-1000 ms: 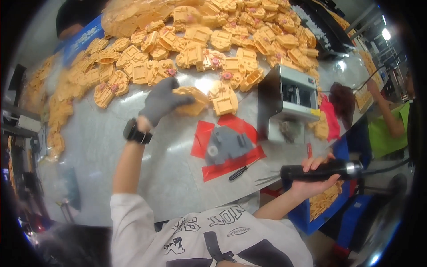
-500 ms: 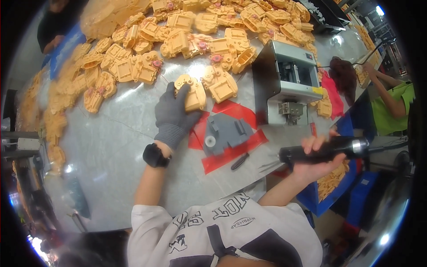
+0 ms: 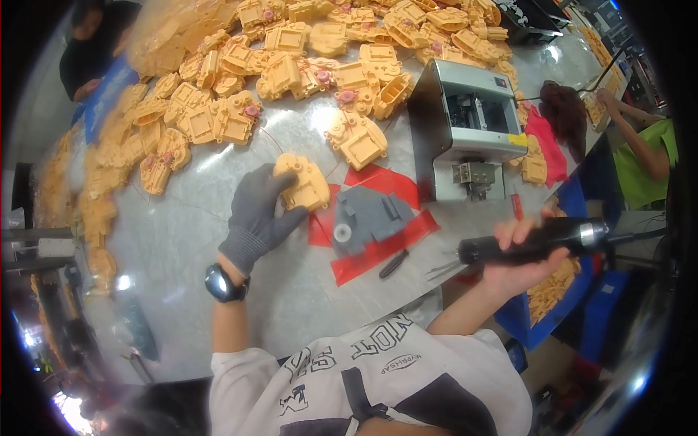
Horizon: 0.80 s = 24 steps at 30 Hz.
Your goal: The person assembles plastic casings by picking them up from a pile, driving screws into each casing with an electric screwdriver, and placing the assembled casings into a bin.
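My left hand (image 3: 260,214), in a grey glove, grips a yellow plastic housing (image 3: 304,184) by its left side, with the thumb and fingers round its edge. Just right of it, a grey fixture (image 3: 371,219) is fixed to the table with red tape (image 3: 342,267). My bare right hand (image 3: 525,254) is wrapped round a black electric screwdriver (image 3: 547,238) whose tip points left, past the fixture. A second yellow housing (image 3: 358,139) lies alone behind the fixture. A small dark hand tool (image 3: 393,264) rests at the fixture's front right.
A metal-framed machine (image 3: 465,123) stands behind the right hand. Many more yellow housings (image 3: 283,76) are heaped along the back and left. A blue bin (image 3: 538,330) of small yellow parts sits below the table's right edge. Other people are at the far left and right.
My left hand has drawn the yellow housing left and toward me, away from the second housing. The right hand with the electric screwdriver has hardly moved.
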Motion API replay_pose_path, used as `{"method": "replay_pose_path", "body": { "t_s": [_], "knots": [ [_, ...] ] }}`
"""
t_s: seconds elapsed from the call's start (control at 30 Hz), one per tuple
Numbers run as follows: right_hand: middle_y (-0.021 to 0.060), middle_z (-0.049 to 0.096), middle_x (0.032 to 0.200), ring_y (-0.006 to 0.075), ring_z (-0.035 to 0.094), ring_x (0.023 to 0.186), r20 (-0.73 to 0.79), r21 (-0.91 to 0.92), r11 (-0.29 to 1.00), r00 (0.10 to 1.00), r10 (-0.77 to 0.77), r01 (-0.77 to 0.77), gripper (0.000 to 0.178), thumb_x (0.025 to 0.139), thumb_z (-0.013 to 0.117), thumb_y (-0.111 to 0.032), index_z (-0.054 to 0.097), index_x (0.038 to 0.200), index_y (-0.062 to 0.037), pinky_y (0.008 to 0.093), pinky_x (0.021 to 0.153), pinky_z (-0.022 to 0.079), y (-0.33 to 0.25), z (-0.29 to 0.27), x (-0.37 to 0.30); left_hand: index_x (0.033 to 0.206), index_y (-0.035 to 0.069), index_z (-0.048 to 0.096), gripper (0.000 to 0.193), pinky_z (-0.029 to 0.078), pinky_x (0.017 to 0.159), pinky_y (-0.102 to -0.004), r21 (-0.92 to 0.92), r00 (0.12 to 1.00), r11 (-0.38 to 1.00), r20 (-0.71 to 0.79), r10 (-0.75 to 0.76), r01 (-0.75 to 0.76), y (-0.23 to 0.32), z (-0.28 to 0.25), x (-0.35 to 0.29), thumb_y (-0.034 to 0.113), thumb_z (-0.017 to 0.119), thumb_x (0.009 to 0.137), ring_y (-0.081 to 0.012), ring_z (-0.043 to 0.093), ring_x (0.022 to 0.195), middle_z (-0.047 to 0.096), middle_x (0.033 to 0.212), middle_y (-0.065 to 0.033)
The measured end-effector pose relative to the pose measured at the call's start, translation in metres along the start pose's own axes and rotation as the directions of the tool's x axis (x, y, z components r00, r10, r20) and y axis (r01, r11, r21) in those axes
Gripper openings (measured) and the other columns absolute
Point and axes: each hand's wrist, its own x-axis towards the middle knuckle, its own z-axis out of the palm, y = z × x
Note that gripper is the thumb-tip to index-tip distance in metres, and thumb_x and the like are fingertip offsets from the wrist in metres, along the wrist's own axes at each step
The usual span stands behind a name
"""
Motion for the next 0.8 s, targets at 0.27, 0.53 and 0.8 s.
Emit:
{"method": "replay_pose_path", "body": {
  "t_s": [0.27, 0.53, 0.8],
  "knots": [
    [0.0058, 0.047, 0.064, 0.0158, 0.044, 0.049, -0.032, -0.013, 0.999, 0.999, -0.036, 0.036, 0.066, 0.082, 0.050, -0.060, 0.040, 0.116, -0.0037, 0.0290, 0.051, 0.035, -0.008, -0.003, 0.000, 0.122, 0.016, 0.048, 0.065, 0.041, 0.087, -0.0410, 0.239, 0.971, 0.941, -0.042, -0.236, 0.239, 0.017, -0.024, -0.018, 0.024, 0.069, 0.060, -0.0353, 0.047, 0.102, 0.049, 0.112, -0.0177],
    [0.0051, 0.046, 0.063, 0.0155, 0.043, 0.047, -0.004, -0.011, 1.000, 1.000, -0.004, 0.004, 0.069, 0.080, 0.051, -0.062, 0.040, 0.114, -0.0039, 0.0290, 0.050, 0.034, -0.006, 0.004, -0.005, 0.125, 0.012, 0.046, 0.070, 0.047, 0.079, -0.0414, 0.090, 0.968, 0.980, -0.196, -0.156, 0.177, -0.020, 0.018, 0.002, 0.026, 0.074, 0.061, -0.0345, 0.053, 0.094, 0.052, 0.111, -0.0168],
    [0.0051, 0.046, 0.062, 0.0154, 0.043, 0.046, -0.033, -0.021, 1.000, 0.999, -0.010, 0.009, 0.073, 0.077, 0.052, -0.065, 0.040, 0.114, -0.0037, 0.0288, 0.049, 0.034, -0.015, -0.005, 0.001, 0.124, 0.013, 0.052, 0.077, 0.045, 0.076, -0.0385, -0.295, 0.960, 0.952, 0.235, 0.155, -0.081, 0.101, -0.036, -0.042, 0.037, 0.079, 0.056, -0.0289, 0.055, 0.093, 0.052, 0.108, -0.0140]
  ]
}}
